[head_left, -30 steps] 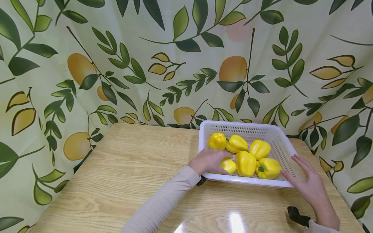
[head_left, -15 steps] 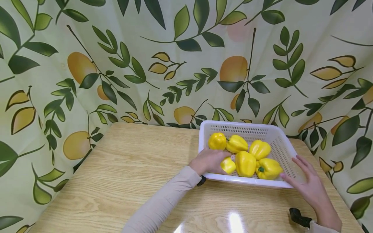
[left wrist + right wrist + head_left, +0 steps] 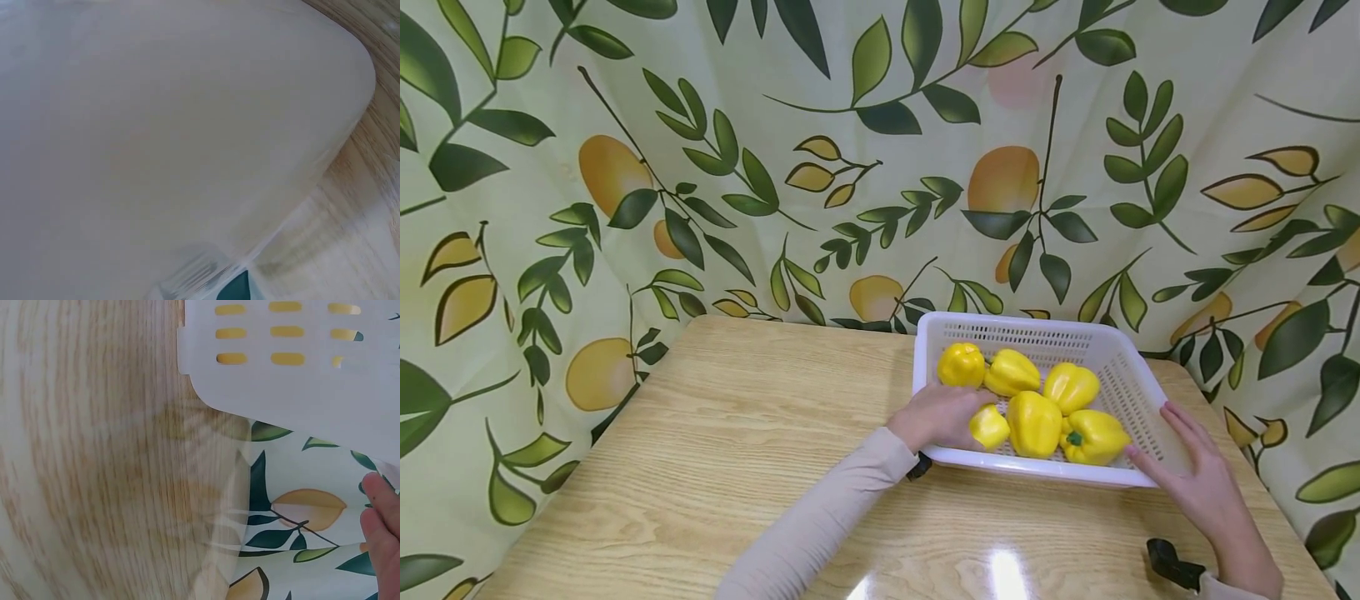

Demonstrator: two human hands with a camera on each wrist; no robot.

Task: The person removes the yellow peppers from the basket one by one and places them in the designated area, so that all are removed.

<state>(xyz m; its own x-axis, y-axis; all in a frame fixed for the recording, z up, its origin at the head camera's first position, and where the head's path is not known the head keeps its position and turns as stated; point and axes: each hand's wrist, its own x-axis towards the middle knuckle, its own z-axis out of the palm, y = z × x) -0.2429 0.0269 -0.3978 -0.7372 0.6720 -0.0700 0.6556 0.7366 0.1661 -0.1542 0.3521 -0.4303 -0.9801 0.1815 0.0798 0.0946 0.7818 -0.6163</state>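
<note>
A white plastic basket (image 3: 1030,473) with slotted walls stands at the back right of the table, holding several yellow bell peppers (image 3: 1034,423). My left hand (image 3: 942,414) reaches over its left front corner and grips the bell pepper (image 3: 990,427) lying there; that hand covers part of the pepper. At the right front corner, my right hand (image 3: 1198,471) has its fingers spread and fairly straight, the thumb near a bell pepper (image 3: 1093,437) and the other fingers along the right rim. Up close, the left wrist view shows the pale basket wall (image 3: 187,125).
The wooden table (image 3: 760,417) extends left and in front of the basket. Behind it hangs a curtain (image 3: 820,167) printed with leaves and fruit, also seen past the table edge in the right wrist view. A black wrist mount (image 3: 1172,567) sits at the right sleeve.
Hardly anything moves. The left thumb and fingers have drawn slightly closer around the pepper. The right hand has shifted a little to the right. The peppers and basket stay in place.
</note>
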